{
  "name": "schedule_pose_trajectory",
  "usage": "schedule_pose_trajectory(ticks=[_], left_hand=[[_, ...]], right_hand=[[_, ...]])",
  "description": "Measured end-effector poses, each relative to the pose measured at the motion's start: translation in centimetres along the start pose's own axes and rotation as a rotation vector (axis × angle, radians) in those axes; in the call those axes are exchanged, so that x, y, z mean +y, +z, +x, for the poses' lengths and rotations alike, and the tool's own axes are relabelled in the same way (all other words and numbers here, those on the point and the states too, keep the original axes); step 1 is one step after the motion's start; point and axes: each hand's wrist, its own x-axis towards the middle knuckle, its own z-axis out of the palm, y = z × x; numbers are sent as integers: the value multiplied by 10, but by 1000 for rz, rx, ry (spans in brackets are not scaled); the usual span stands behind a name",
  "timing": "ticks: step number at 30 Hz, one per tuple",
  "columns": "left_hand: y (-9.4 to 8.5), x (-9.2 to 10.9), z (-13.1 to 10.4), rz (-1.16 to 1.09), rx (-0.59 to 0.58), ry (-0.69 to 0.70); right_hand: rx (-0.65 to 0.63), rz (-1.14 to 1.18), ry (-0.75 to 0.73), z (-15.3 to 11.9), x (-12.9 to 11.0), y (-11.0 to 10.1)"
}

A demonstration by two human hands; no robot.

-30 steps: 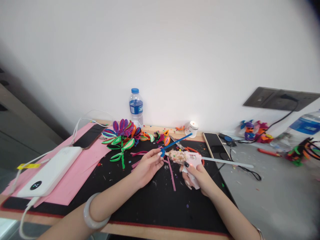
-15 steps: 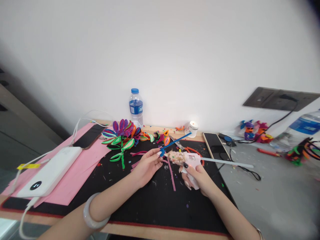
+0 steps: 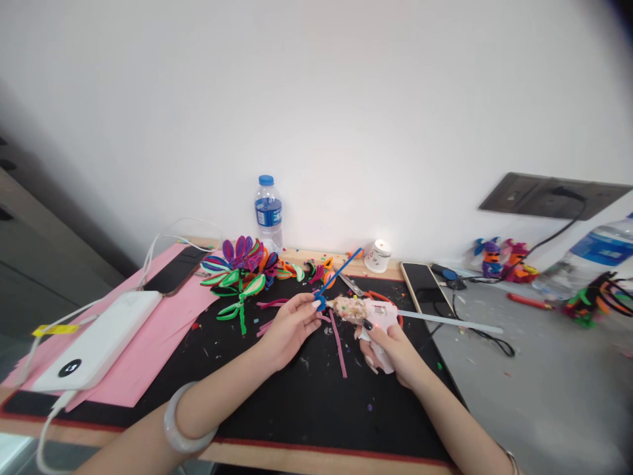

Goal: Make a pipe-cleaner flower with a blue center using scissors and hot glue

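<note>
My left hand [image 3: 295, 328] pinches a blue pipe cleaner [image 3: 341, 270] by its coiled end, and its straight tail slants up to the right. In my right hand [image 3: 388, 343] is a pale pink glue gun [image 3: 380, 313], its front crusted with glue and coloured bits. The nozzle points left and meets or nearly meets the blue coil; I cannot tell whether they touch. A long glue stick [image 3: 450, 321] juts from the gun's back. Beneath the hands, pink pipe cleaners [image 3: 339, 346] lie on the black mat [image 3: 316, 409].
Multicoloured pipe-cleaner flowers [image 3: 242, 264] lie behind my left hand, near a water bottle [image 3: 268, 214]. Scissors [image 3: 351, 285], a paper cup [image 3: 378, 256] and a phone [image 3: 425, 290] are at the back. Left, a white power bank [image 3: 101, 340] rests on pink sheets [image 3: 133, 369].
The blue pipe cleaner has turned in my left fingers, so its tail stands steeper and its tip is farther left. The glue gun has hardly moved.
</note>
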Motion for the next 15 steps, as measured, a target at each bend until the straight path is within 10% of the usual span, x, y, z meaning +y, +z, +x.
schedule_pose_trajectory(ticks=[15], left_hand=[[0, 1, 0, 18, 47, -17]], right_hand=[[-11, -49, 27, 0, 1, 0]])
